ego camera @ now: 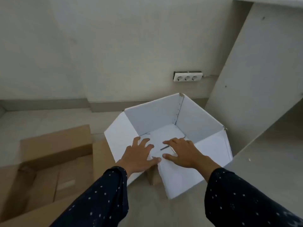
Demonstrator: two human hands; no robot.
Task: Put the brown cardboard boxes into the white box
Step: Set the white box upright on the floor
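Note:
The white box (154, 118) stands open on the floor in the middle of the head view, flaps folded outward. Both my hands reach over its near rim with fingers spread. My left hand (139, 154) lies flat on the near-left flap. My right hand (182, 152) presses flat on the near-right flap, fingertips over the box's inner bottom. Neither hand holds anything. A large open brown cardboard box (54, 145) sits to the left of the white box, with flat brown cardboard boxes (49, 182) inside it.
A wall with a triple power socket (187, 76) rises behind the white box. A pale board or cabinet panel (255, 79) leans at the right, close to the box's right flap. Grey floor (155, 210) lies in front.

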